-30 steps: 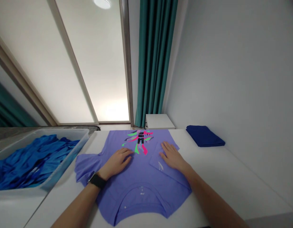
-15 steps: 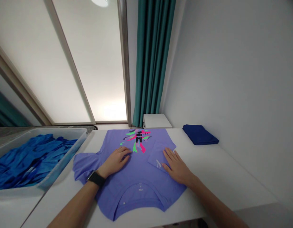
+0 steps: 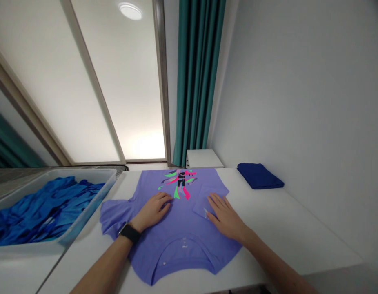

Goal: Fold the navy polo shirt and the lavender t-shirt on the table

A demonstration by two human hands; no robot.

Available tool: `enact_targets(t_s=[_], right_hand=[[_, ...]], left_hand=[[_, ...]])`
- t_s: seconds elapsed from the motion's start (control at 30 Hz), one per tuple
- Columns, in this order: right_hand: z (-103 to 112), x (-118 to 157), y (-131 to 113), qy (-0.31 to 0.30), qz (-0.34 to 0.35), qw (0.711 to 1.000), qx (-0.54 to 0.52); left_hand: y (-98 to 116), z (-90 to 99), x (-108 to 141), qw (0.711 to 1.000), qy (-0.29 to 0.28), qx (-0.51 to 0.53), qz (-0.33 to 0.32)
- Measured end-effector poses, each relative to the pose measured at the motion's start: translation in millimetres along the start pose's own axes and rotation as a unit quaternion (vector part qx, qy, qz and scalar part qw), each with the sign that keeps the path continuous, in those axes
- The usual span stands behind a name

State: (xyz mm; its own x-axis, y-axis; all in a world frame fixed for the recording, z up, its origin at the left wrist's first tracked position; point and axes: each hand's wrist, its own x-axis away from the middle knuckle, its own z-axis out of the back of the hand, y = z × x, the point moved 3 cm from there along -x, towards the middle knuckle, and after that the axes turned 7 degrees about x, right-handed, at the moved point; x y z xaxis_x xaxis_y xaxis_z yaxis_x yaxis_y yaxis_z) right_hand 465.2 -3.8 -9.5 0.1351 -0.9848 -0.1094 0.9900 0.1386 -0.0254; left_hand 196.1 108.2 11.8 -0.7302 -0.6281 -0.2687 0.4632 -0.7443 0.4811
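A purple T-shirt with a pink, green and black print lies spread on the white table, its neckline toward me. My left hand rests on the shirt left of the print, fingers bent a little and apart, holding nothing; a black watch is on that wrist. My right hand lies flat on the right sleeve, which is folded inward over the body, and partly covers a small white mark. The left sleeve sticks out to the left, wrinkled.
At the left stands a translucent bin holding blue clothes. A folded dark blue cloth lies at the table's back right, near the wall. A white cabinet and a green curtain are beyond the table.
My right hand has slid slightly left over the folded sleeve, covering more of the white mark. The whole view has shifted a little, with the scene slightly lower and to the right.
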Motion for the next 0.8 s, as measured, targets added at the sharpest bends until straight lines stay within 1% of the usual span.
enact_targets(t_s=[0.13,0.23,0.3,0.37,0.47,0.63,0.7,0.8], right_hand=[[14,-39,-43,0.004,0.027,1.000,-0.015],[22,-68,-76,0.019,0.025,0.999,-0.022],[24,-81,-94,0.036,0.012,0.999,-0.025],[21,-87,-106,0.046,0.004,0.999,-0.026],[9,-86,-112,0.046,0.009,0.999,-0.026],[-9,-76,-107,0.051,0.036,0.997,-0.034],[-13,-74,-106,0.053,0.045,0.997,-0.038],[-15,-78,-101,0.062,0.046,0.994,-0.074]], left_hand=[[1,1.4,2,1.000,0.007,-0.008,0.003],[0,4.6,4,1.000,0.013,-0.010,0.010],[-1,6.8,5,1.000,0.016,-0.009,0.016],[-1,8.3,5,1.000,0.016,-0.008,0.022],[0,8.4,5,0.999,0.012,-0.012,0.029],[-4,10.2,6,0.999,0.026,-0.014,0.030],[-12,15.7,8,0.998,0.046,-0.013,0.042],[-32,32.5,17,0.990,0.091,-0.032,0.099]])
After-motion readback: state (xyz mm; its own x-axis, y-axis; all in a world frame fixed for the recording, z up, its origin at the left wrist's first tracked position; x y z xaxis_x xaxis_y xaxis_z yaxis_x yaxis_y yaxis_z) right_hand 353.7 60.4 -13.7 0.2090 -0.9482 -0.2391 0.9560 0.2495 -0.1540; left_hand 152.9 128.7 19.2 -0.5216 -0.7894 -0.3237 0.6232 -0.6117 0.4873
